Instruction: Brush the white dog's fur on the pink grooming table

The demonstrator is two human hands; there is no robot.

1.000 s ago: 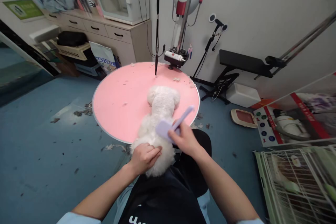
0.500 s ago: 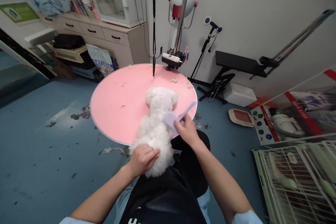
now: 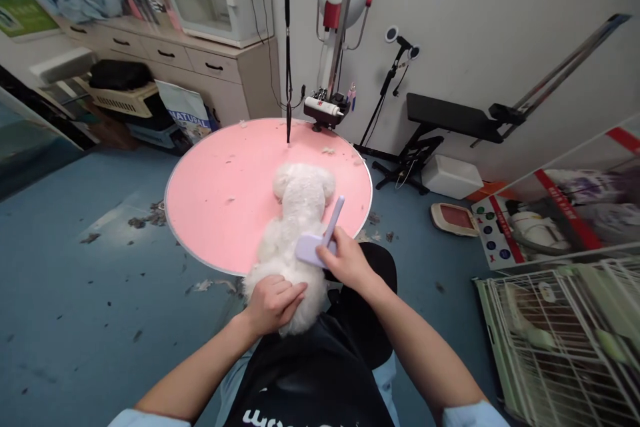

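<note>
A white dog (image 3: 303, 203) with close-clipped fur on its far part and long fluffy fur on its near part lies on a round pink grooming table (image 3: 215, 180). The near end reaches past the table's edge toward my apron. My left hand (image 3: 275, 301) is closed on the fluffy fur at that end, fingers together and curled. In my right hand (image 3: 349, 258) is a lilac slicker brush (image 3: 311, 248), its handle pointing up and away. The brush head rests against the dog's fur just beyond my left hand; its pins are hidden.
Above the table hangs a black grooming strap (image 3: 288, 73). A holder with a white bottle (image 3: 323, 107) is at the far rim. Tufts of hair (image 3: 147, 215) litter the blue floor. A black stool (image 3: 377, 300) stands close by, and a wire cage (image 3: 555, 340) at right.
My right hand has moved left and slightly nearer, bringing the brush onto the fluffy fur and tipping its handle more upright. My left hand keeps its place on the dog. The view has shifted slightly.
</note>
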